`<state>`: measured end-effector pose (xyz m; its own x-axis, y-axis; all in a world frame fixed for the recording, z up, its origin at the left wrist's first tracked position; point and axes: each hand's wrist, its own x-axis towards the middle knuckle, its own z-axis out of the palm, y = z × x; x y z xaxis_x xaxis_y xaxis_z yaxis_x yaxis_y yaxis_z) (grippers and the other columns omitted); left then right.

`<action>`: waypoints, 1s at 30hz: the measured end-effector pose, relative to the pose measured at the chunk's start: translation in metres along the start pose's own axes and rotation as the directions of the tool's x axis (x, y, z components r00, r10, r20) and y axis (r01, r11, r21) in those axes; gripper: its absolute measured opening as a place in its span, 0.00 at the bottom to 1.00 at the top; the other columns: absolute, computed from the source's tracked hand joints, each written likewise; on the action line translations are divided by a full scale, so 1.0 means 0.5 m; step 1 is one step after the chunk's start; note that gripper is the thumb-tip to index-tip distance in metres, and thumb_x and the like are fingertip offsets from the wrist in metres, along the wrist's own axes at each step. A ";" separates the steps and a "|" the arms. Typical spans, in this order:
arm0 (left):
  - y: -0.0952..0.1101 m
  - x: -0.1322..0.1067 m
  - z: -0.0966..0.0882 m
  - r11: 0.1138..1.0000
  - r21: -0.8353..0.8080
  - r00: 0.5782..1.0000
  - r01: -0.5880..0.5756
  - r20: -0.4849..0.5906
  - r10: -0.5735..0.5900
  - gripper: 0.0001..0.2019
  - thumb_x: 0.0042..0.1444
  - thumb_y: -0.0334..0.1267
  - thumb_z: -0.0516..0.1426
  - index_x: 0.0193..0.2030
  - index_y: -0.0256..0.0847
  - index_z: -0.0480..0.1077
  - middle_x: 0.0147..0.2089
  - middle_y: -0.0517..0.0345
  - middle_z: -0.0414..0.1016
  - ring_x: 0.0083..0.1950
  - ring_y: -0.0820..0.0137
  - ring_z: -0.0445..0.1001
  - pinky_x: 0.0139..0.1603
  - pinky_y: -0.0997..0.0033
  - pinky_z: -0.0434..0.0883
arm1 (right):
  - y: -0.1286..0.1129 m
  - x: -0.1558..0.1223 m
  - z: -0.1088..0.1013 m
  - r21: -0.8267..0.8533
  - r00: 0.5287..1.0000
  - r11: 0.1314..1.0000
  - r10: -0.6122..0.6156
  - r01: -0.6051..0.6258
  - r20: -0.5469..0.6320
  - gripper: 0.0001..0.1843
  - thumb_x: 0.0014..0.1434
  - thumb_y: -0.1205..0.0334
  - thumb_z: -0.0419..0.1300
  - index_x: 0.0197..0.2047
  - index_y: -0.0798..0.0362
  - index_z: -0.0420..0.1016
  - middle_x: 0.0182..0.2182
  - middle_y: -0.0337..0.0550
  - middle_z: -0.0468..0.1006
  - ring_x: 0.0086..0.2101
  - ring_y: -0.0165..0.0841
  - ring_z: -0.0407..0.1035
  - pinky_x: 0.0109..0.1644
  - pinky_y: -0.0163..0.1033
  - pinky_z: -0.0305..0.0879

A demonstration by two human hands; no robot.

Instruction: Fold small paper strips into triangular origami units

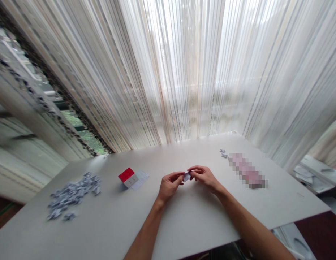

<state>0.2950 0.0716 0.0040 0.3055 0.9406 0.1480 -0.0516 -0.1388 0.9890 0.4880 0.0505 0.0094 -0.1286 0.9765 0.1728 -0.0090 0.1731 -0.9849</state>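
A small piece of white paper (pixel 186 176) is pinched between my two hands, just above the middle of the table. My left hand (pixel 169 186) grips its left side with thumb and fingertips. On the other side, my right hand (pixel 203 177) pinches the right edge. To the left stands a small red and white box (pixel 130 177), with flat paper slips (pixel 141 179) lying beside it. Farther left is a loose heap of small folded paper pieces (pixel 73 195). A few similar folded pieces (pixel 223 155) lie to the right of my hands.
The white table (pixel 113 231) stretches out to both sides and ends at the sheer striped curtain (pixel 184 90). A blurred-out pinkish object (pixel 248 171) lies on its right part. Past the right edge is a shelf with papers (pixel 306 175).
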 end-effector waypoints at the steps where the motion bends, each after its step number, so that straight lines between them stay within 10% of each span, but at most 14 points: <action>1: 0.001 0.000 -0.001 1.000 -0.001 1.000 0.001 0.021 -0.001 0.16 0.49 0.44 0.64 0.42 0.35 0.78 0.39 0.48 0.82 0.38 0.60 0.80 0.35 0.64 0.79 | -0.001 0.000 -0.002 0.004 1.000 1.000 -0.001 0.001 -0.001 0.16 0.54 0.55 0.62 0.43 0.56 0.78 0.28 0.43 0.79 0.31 0.33 0.72 0.31 0.34 0.62; 19: 0.016 -0.014 0.004 0.931 0.262 0.964 -0.254 0.150 0.221 0.10 0.58 0.40 0.58 0.42 0.41 0.78 0.44 0.50 0.79 0.44 0.64 0.77 0.40 0.68 0.76 | 0.014 0.005 0.009 0.044 0.998 0.998 0.035 -0.032 -0.057 0.21 0.51 0.49 0.65 0.43 0.55 0.79 0.33 0.45 0.80 0.33 0.34 0.71 0.33 0.36 0.64; 30: 0.006 -0.007 0.014 0.999 0.039 0.998 -0.019 0.061 0.017 0.20 0.54 0.47 0.61 0.48 0.35 0.75 0.38 0.47 0.81 0.38 0.62 0.80 0.41 0.63 0.76 | 0.004 0.005 0.009 0.068 0.990 0.998 0.021 -0.011 -0.141 0.17 0.53 0.50 0.64 0.36 0.56 0.81 0.29 0.43 0.79 0.29 0.31 0.68 0.32 0.35 0.61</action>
<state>0.3003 0.0656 0.0066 0.3618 0.9177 0.1644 -0.0198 -0.1687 0.9855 0.4834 0.0527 0.0076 0.0125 0.9882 0.1527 -0.0746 0.1532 -0.9854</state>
